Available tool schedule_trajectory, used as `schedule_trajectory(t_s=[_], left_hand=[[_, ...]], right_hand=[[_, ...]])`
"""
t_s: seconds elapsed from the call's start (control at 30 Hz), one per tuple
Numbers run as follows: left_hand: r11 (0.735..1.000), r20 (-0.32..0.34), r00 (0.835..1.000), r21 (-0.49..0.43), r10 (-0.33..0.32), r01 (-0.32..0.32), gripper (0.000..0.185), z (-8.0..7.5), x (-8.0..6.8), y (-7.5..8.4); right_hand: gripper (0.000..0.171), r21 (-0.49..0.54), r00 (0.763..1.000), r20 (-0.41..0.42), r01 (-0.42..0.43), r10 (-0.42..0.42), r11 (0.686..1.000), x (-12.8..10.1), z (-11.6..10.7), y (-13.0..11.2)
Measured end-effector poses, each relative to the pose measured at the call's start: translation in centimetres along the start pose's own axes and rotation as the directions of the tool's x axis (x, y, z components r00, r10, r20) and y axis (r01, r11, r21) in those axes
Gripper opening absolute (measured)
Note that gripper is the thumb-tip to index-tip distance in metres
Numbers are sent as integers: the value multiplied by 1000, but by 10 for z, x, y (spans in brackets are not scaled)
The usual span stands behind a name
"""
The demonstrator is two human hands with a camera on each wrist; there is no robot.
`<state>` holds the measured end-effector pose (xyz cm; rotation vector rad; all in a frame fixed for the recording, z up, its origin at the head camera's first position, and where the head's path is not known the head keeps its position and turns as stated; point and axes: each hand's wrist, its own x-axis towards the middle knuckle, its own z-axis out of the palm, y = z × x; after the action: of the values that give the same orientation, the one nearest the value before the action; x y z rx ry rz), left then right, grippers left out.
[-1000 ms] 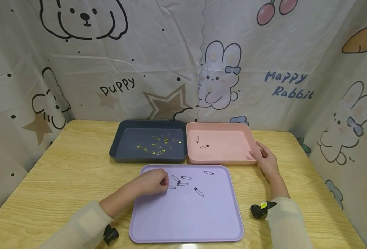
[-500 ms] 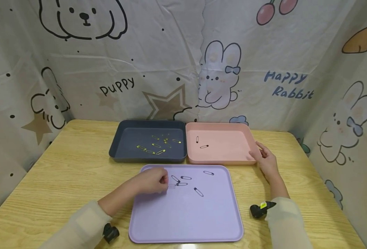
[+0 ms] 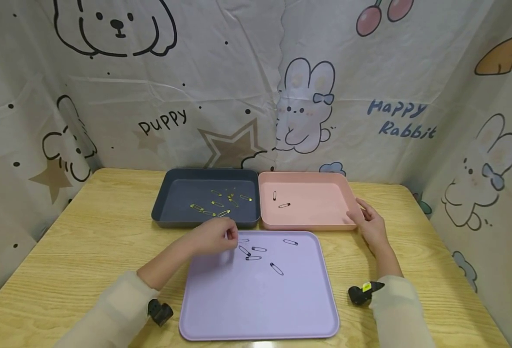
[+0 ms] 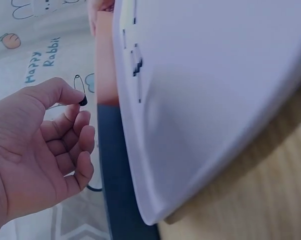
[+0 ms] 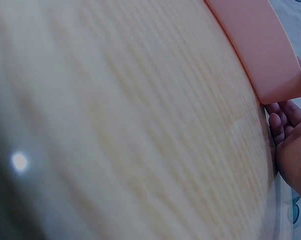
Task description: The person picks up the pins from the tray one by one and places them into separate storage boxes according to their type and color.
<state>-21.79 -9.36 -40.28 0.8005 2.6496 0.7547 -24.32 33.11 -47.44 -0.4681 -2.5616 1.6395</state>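
Note:
My left hand is above the far-left part of the lilac tray, near the dark tray's front edge. Thumb and index finger pinch a black safety pin by its capped end, with the wire loop sticking out. Several black safety pins lie loose on the lilac tray. My right hand holds the right wall of the pink tray, thumb over the rim and fingers outside. Inside that tray lie two black safety pins. The right wrist view shows the hand at the tray's corner.
Left of the pink tray, and against it, stands the dark grey tray with several yellow safety pins. All three trays are on a wooden table. A printed curtain hangs behind and at both sides.
The left hand has lifted a black safety pin off the lilac tray and moved it away from me, toward the dark tray. The right hand stays on the pink tray.

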Motion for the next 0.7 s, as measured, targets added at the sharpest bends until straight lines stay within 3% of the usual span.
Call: schedule_trajectory(t_s=[0.23,0.7], left_hand=[[999,-2,1000,-42,-13,13,3,-10,10,6],[997,-73,996,-67,43,-48,4,-25,30,15]], right_hand=[[72,-7,1000,-1,-3,3,1000,0,1,0],[71,1,1000,8,14,-14,1000,-3,0,-2]])
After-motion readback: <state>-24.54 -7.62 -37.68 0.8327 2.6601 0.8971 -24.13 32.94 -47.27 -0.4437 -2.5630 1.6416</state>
